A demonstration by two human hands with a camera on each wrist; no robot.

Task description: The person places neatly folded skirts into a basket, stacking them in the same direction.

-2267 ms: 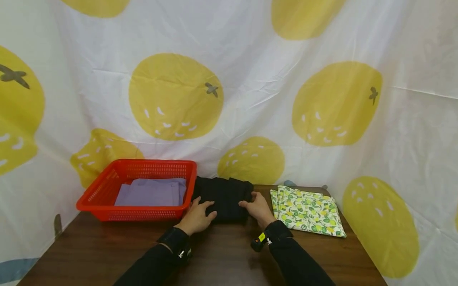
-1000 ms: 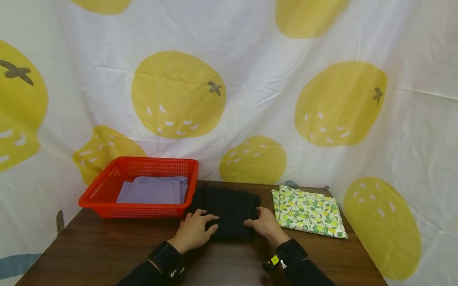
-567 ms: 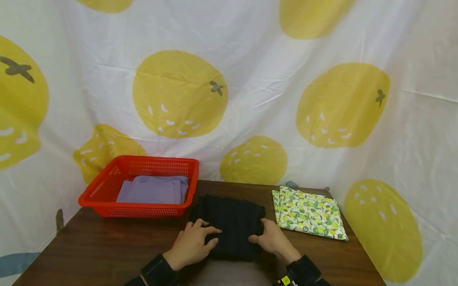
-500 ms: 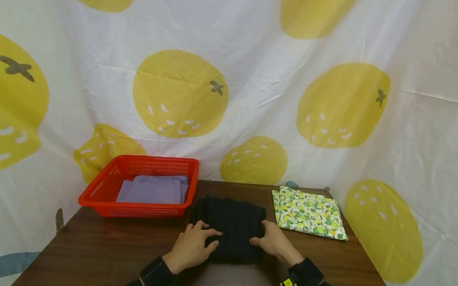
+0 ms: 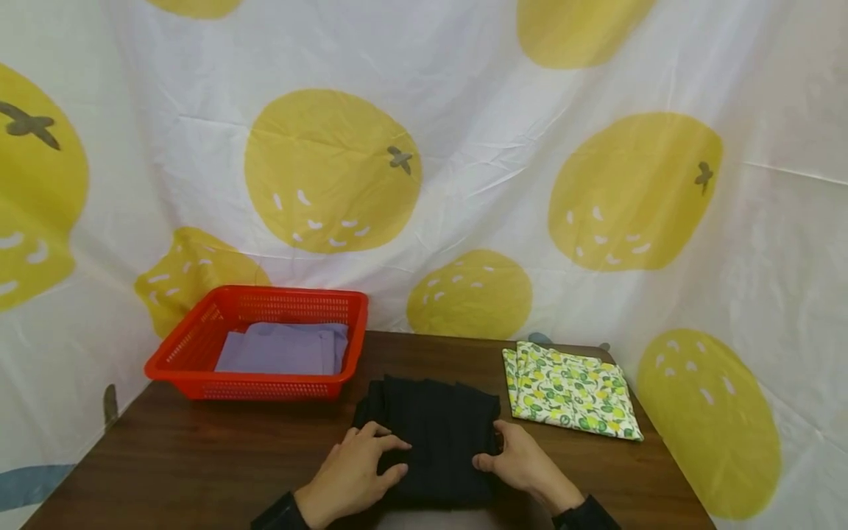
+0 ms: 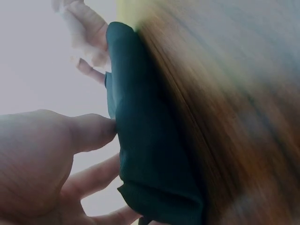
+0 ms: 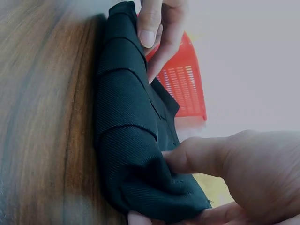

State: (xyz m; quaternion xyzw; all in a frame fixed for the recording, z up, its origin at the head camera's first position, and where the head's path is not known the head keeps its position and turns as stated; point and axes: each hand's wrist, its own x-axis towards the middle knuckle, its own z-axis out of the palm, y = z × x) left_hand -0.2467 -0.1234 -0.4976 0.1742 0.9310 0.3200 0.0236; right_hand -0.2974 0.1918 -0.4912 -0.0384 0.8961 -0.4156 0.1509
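Observation:
A folded black cloth (image 5: pixel 437 442) lies on the table in front of me, its folds stacked in layers in the right wrist view. My left hand (image 5: pixel 354 467) is at its left side; the thumb touches the top and other fingers reach round the left end in the left wrist view. At the right side my right hand (image 5: pixel 523 460) pinches the edge, thumb above and a fingertip showing low by the fold in the right wrist view. The cloth's underside is hidden.
A red plastic basket (image 5: pixel 278 386) with a folded lilac cloth (image 5: pixel 285 350) inside stands at the back left. A folded lemon-print cloth (image 5: pixel 573 390) lies to the right on the brown wooden table (image 5: pixel 199 456). A lemon-patterned curtain (image 5: pixel 464 184) hangs behind.
Both hands have drawn the black cloth from beside the basket toward me, near the table's front. The basket and the lemon-print cloth have stayed in place.

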